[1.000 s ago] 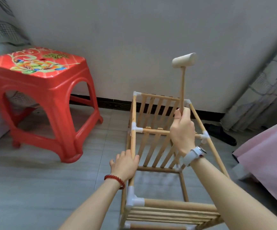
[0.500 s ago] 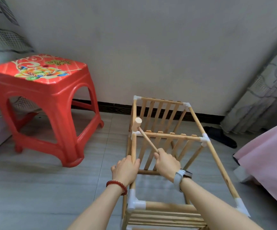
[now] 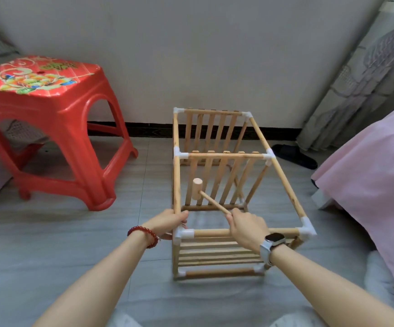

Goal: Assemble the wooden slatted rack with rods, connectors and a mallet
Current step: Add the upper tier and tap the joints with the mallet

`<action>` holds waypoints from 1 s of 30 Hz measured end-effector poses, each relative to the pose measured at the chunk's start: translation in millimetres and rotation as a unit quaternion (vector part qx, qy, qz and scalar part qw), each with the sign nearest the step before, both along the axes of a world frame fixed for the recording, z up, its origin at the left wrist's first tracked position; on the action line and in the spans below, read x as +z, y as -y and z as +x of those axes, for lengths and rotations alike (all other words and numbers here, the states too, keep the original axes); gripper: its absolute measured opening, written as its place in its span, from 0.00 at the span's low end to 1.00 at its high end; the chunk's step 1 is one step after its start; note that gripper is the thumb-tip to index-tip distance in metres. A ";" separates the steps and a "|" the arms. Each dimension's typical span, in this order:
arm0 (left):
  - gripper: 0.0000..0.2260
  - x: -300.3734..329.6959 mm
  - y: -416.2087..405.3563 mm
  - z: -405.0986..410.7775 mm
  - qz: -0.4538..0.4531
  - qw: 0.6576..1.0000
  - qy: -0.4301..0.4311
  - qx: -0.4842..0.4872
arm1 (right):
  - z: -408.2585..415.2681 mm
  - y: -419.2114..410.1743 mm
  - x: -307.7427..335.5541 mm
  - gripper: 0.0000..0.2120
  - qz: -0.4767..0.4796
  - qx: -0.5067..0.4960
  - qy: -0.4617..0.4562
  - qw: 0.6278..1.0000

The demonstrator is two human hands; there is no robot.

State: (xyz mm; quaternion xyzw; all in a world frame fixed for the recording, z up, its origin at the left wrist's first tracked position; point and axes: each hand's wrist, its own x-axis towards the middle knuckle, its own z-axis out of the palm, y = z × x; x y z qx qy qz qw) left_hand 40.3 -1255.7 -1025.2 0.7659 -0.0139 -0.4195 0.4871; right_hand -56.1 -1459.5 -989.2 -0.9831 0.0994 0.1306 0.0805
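Wooden and nearly whole, the rack is seen from the head view lying on its side on the floor, between a red stool and a pink bed. Its near left rod is gripped by the left hand; the mallet is gripped by the right hand, head poised above the frame. Joint-seating appears to be in hand; a square blow on a white connector is called for next.

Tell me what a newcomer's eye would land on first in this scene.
First the bright red plastic stool with its flowered top, at the left by the wall. Then the wooden rack lying on the floor in the middle, where the left hand grips a rod and the right hand holds a small mallet.
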 end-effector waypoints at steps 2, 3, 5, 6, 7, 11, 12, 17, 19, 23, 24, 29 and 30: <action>0.17 4.1 1.3 -11.0 0.003 1.000 -0.006 0.031 | -9.2 -3.2 -0.9 0.14 0.011 -0.002 0.006 1.000; 0.18 10.5 2.6 -14.7 0.000 0.999 -0.009 0.036 | -13.6 -4.0 1.8 0.13 0.024 -0.011 0.012 1.000; 0.20 31.6 5.9 -18.2 -0.028 0.999 -0.021 0.036 | -18.9 -0.1 17.1 0.13 0.030 -0.027 0.052 0.998; 0.21 48.1 9.6 -17.6 -0.055 0.998 -0.025 0.032 | -15.2 5.0 28.9 0.13 0.021 -0.036 0.087 0.995; 0.22 66.6 13.8 -16.0 -0.089 0.995 -0.024 0.033 | -8.3 10.8 42.3 0.12 0.004 -0.049 0.122 0.991; 0.38 145.3 43.6 -0.2 -0.198 0.979 0.043 0.006 | 31.8 43.8 108.1 0.13 -0.004 -0.123 0.279 0.952; 0.45 160.4 52.7 3.6 -0.202 0.977 0.074 0.000 | 42.4 51.1 124.2 0.14 0.034 -0.145 0.321 0.935; 0.31 211.4 87.1 8.8 -0.242 0.952 0.169 0.083 | 41.2 62.3 176.2 0.14 0.248 -0.162 0.440 0.847; 0.23 223.1 100.5 18.8 -0.242 0.942 0.186 0.142 | 14.5 71.2 171.8 0.16 0.257 -0.147 0.429 0.853; 0.13 237.3 113.5 38.9 -0.249 0.921 0.202 0.221 | -18.3 93.5 136.6 0.13 0.222 -0.149 0.374 0.888; 0.12 238.9 116.8 44.4 -0.247 0.914 0.213 0.241 | -19.7 98.9 128.2 0.13 0.208 -0.165 0.372 0.889; 0.24 245.1 123.1 64.0 -0.236 0.886 0.264 0.299 | -10.6 109.8 84.5 0.10 0.246 -0.240 0.335 0.877; 0.28 245.7 126.2 61.7 -0.221 0.891 0.278 0.284 | -7.9 106.6 81.5 0.10 0.272 -0.244 0.309 0.878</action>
